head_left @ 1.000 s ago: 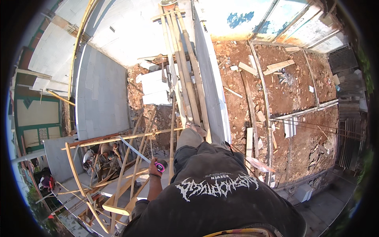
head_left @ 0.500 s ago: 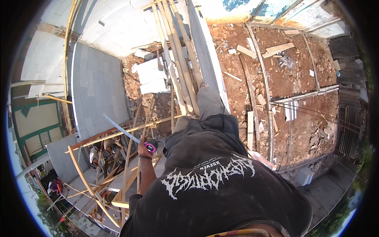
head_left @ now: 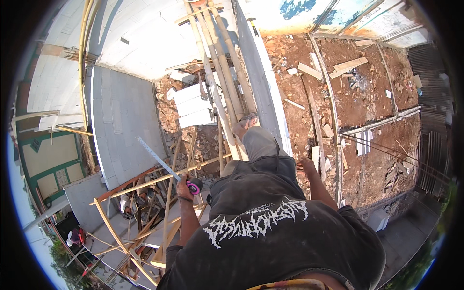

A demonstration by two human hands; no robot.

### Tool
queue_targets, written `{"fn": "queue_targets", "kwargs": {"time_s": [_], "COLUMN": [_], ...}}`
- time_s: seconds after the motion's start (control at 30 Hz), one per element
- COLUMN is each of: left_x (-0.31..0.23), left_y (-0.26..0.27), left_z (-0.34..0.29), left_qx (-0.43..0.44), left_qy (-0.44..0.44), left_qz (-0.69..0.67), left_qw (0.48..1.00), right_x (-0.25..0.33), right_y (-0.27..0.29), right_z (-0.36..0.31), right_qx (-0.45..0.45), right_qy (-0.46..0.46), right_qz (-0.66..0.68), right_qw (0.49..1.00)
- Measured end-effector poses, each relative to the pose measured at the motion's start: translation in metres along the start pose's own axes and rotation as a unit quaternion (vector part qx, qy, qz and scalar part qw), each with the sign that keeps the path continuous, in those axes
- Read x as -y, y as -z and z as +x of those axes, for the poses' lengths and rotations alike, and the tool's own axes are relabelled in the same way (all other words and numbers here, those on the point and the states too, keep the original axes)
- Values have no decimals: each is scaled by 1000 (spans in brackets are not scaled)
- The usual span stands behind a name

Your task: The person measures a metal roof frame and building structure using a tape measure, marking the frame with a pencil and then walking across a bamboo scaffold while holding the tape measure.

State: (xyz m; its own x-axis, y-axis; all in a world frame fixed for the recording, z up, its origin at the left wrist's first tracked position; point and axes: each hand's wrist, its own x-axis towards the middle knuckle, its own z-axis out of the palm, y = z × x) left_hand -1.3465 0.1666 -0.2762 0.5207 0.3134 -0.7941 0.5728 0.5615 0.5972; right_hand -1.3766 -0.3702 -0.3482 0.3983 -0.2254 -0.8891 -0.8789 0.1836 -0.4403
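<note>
My left hand [head_left: 183, 187] is closed around a black and pink tape measure [head_left: 194, 186]. Its pale blade [head_left: 157, 158] sticks out stiffly toward the upper left, past a wooden rail. On the other side of my body, my right hand [head_left: 304, 166] hangs beside my hip with loose, parted fingers and nothing visible in it. Below me, my foot [head_left: 245, 124] rests on long bamboo poles [head_left: 223, 72] laid side by side.
A grey block wall [head_left: 261, 82] runs along my right, with a hammer-like tool [head_left: 253, 26] on its top. White blocks [head_left: 192, 104] are stacked low on the left. Wooden scaffolding [head_left: 111, 222] stands at lower left. Planks [head_left: 348, 66] and rubble lie on the reddish ground to the right.
My right hand and forearm have come into view beside my hip. The view has shifted, and more of my foot on the poles shows. My left hand still holds the extended tape measure.
</note>
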Motion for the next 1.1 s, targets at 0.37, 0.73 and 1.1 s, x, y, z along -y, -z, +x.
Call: {"fn": "queue_targets", "kwargs": {"time_s": [0.37,0.73,1.1], "left_x": [-126,-179,-276], "left_y": [-148,-261,-357], "left_z": [70,131,274], "left_qx": [87,123,178], "left_qy": [-3,-53,69], "left_qz": [-3,42,65], "left_qw": [996,990,979], "right_x": [100,167,337], "right_y": [-24,16,-100], "right_z": [29,71,137], "right_qx": [-16,-63,-95], "right_qy": [10,-13,42], "right_qz": [59,92,77], "right_qw": [998,994,992]}}
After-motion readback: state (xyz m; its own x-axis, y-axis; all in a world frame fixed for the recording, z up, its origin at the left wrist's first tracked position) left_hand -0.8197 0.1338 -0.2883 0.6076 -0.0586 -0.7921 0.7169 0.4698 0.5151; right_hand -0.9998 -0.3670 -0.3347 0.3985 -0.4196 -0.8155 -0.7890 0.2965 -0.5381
